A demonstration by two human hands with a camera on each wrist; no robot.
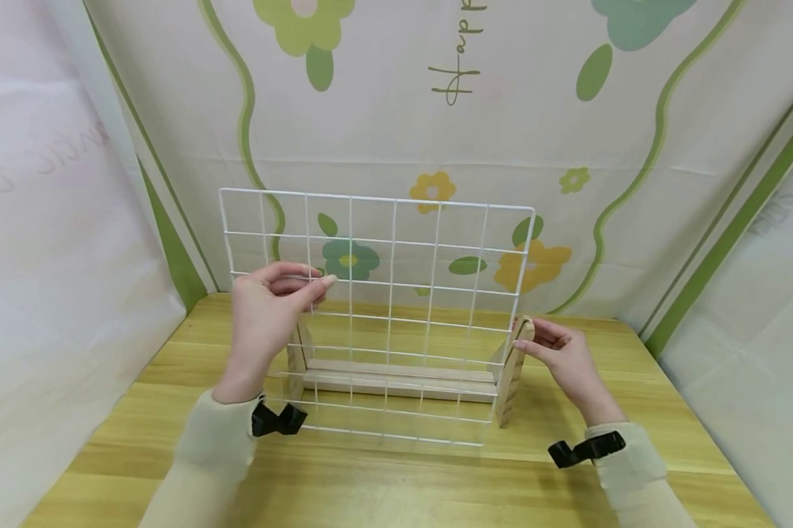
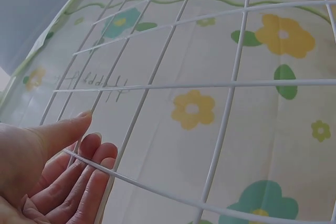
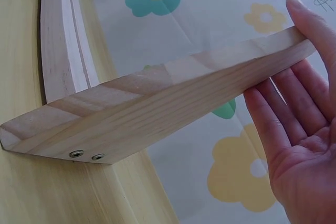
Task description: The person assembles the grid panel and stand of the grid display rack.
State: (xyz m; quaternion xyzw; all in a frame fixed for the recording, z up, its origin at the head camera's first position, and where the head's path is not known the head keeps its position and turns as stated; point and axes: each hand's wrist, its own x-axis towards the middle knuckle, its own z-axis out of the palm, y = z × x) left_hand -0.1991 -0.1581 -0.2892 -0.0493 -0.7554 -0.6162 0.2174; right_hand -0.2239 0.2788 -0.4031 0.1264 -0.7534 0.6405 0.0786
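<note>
A white wire grid panel stands tilted in a wooden frame on the table. My left hand pinches the grid's wires on its left part, thumb in front and fingertips reaching behind. In the left wrist view, the fingers curl by a wire crossing. At the right, my right hand holds the upper end of the wooden side board between thumb and fingers. Two metal screw heads show low on that board. The grid's right edge lies along the board; the left side board is partly hidden behind the grid.
A wooden crossbar joins the two side boards low down. The wood-grain table extends around the frame. Behind stands a white cloth printed with flowers, and pale cloth walls enclose both sides.
</note>
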